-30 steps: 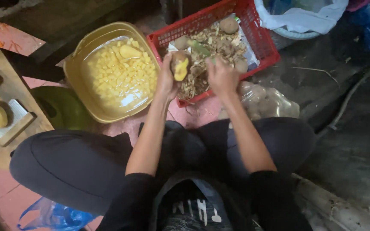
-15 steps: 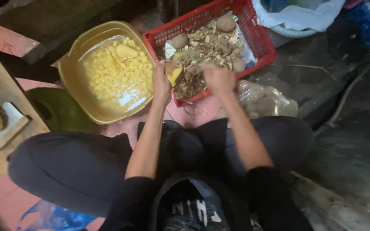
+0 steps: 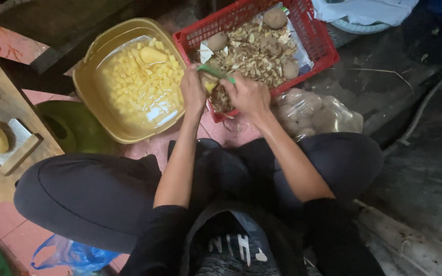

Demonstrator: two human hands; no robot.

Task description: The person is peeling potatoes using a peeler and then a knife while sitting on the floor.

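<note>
Head view: left hand (image 3: 193, 92) closed around a half-peeled potato (image 3: 210, 84) over the red basket (image 3: 313, 38); right hand (image 3: 249, 94) grips a green peeler (image 3: 216, 73). Step: peeling. Next stroke needs turning the potato. Yellow tub (image 3: 85, 92) alongside.

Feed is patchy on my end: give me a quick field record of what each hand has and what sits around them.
left hand: holds a partly peeled potato over the basket edge
right hand: grips a green peeler against the potato
red basket: peelings and several unpeeled potatoes
yellow tub: diced potato in water
clear bag: more potatoes, beside the right forearm
wooden board: left of the tub
</note>
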